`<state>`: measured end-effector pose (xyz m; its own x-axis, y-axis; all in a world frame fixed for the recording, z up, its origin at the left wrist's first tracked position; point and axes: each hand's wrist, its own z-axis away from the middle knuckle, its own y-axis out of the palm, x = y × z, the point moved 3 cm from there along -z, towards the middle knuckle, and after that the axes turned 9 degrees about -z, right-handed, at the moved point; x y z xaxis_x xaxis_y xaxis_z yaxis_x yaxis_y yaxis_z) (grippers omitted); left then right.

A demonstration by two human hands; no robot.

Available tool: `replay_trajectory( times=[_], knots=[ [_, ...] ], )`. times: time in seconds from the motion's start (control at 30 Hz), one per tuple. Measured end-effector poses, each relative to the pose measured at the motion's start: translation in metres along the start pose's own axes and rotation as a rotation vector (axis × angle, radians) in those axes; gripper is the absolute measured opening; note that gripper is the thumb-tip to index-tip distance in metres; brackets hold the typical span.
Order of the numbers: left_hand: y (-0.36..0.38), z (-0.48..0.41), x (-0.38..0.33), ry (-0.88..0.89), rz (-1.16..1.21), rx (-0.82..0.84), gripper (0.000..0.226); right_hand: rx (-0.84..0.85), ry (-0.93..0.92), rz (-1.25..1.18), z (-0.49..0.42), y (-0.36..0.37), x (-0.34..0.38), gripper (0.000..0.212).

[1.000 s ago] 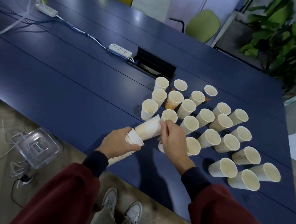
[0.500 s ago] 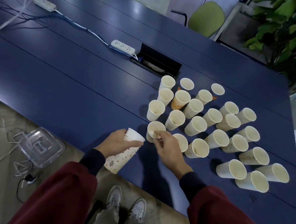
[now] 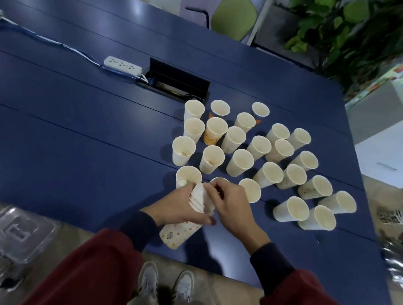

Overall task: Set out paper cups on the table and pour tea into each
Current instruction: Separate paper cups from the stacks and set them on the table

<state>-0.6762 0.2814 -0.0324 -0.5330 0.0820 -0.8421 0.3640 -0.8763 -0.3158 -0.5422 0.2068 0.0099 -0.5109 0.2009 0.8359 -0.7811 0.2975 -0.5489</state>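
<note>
Several white paper cups (image 3: 240, 161) stand upright in a cluster on the blue table (image 3: 76, 127); one among them is orange-patterned (image 3: 214, 134). My left hand (image 3: 178, 206) grips a stack of nested cups (image 3: 184, 231), held on its side at the table's near edge, rims pointing toward the cluster. My right hand (image 3: 229, 204) pinches the rim of the outermost cup of that stack. The last cup set down (image 3: 188, 176) stands just beyond my left hand. No teapot is in view.
A white power strip (image 3: 122, 65) with its cable and an open black cable box (image 3: 180, 86) lie behind the cups. A clear plastic lid (image 3: 19, 232) sits on the floor at left. A green chair (image 3: 233, 16) and plants (image 3: 343, 21) stand beyond the table.
My right hand let go of the cup it set down in the cluster and came back to the stack. It now pinches the stack's outermost rim. My left hand kept its hold.
</note>
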Motion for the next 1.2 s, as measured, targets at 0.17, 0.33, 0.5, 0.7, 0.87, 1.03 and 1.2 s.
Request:
replay_trajectory(
  times=[0.17, 0.33, 0.5, 0.7, 0.87, 1.03, 1.2],
  knots=[
    [0.033, -0.021, -0.016, 0.055, -0.119, 0.011, 0.086, -0.264, 0.087, -0.025, 0.029, -0.051, -0.025, 0.027],
    [0.065, -0.033, -0.032, 0.074, -0.155, -0.008, 0.067, -0.525, 0.148, -0.136, 0.069, -0.108, -0.047, 0.026],
    [0.104, -0.037, -0.052, 0.078, -0.038, -0.010, 0.048, -0.520, 0.248, -0.115, 0.095, -0.143, -0.086, 0.025],
    [0.134, -0.039, -0.066, 0.029, 0.005, -0.191, 0.066, -0.247, 0.270, -0.015, 0.095, -0.143, -0.126, 0.022],
    [0.136, -0.037, -0.077, 0.017, -0.025, -0.330, 0.057, -0.024, 0.238, 0.054, 0.083, -0.135, -0.138, 0.020],
    [0.136, -0.034, -0.093, 0.052, 0.070, -0.488, 0.044, 0.140, 0.229, 0.041, 0.079, -0.138, -0.144, 0.023],
    [0.137, -0.042, -0.107, 0.054, 0.051, -0.532, 0.046, 0.009, 0.182, -0.111, 0.077, -0.163, -0.139, 0.024]
  ],
)
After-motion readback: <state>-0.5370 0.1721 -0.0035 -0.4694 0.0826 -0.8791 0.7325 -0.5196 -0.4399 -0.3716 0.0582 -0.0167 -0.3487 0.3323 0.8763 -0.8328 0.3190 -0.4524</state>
